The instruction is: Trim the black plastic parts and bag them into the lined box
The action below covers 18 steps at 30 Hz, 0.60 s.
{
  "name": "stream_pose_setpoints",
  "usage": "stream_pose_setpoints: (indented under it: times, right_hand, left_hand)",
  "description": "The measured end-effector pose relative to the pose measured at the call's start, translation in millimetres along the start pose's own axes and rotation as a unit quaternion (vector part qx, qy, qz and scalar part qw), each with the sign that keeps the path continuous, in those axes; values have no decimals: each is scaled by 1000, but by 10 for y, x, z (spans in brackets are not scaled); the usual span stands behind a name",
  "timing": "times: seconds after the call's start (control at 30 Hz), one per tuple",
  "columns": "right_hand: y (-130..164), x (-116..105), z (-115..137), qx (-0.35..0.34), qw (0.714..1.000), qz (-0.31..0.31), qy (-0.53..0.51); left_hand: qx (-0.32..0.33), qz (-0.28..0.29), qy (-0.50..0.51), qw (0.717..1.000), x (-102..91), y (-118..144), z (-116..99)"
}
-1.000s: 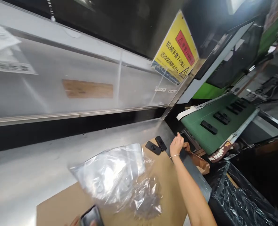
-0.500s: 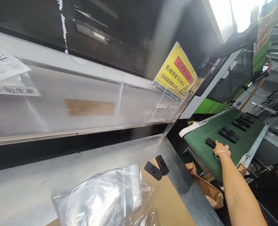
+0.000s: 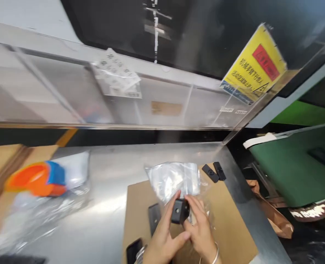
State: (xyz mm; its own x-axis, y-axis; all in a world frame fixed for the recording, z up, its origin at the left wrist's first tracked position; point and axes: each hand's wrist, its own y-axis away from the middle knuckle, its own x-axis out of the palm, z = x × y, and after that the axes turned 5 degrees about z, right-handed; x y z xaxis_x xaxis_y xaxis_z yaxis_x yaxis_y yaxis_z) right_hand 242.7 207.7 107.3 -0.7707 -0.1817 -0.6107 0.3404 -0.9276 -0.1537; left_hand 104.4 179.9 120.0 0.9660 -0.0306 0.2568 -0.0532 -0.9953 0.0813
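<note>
Left hand [image 3: 162,240] and right hand [image 3: 202,231] gripping a block [image 3: 176,211] — cardboard [image 3: 234,231] below, two parts [image 3: 210,173] at its far right corner

Left hand [image 3: 160,240] and right hand [image 3: 202,233] holding black block [image 3: 178,212], cardboard [image 3: 232,229] beneath, plastic bag [image 3: 175,178] beyond

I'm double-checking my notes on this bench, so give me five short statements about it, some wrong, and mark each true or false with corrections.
1. A black block is held between the left hand and the right hand. True.
2. Nothing is worn at the right hand's wrist. False: a bracelet circles it.
3. A clear plastic bag lies partly on the cardboard. True.
4. The cardboard lies on the green conveyor. False: it lies on the metal table.
5. Two black parts lie to the right of the bag. True.
</note>
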Motion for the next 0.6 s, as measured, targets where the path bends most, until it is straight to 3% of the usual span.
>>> stream_pose_setpoints:
  times: [0.07, 0.2, 0.3, 0.37, 0.43, 0.5, 0.6]
  right_hand:
    - [51, 219, 297, -20, 997, 42, -54]
    - [65, 349, 554, -21, 985, 112, -127]
    - [180, 404, 662, 46, 973, 46, -221]
    - [303, 439, 781, 87, 964, -23, -249]
    - [421, 461, 954, 74, 967, -35, -242]
    - [505, 471, 1160, 13, 980, -19, -199]
    - [555, 498, 1437, -149, 986, 19, -74]
  left_hand:
    - [-2, -14, 61, 998, -51, 69, -85]
    - [4, -125, 92, 988, -296, 319, -69]
    - [8, -199, 34, 979, -491, 501, -106]
    - [29, -186, -44, 981, -594, 613, -187]
    - [49, -137, -115, 983, -668, 726, -271]
    - [58, -97, -156, 981, -713, 841, -314]
    - [77, -46, -204, 975, -751, 1015, -278]
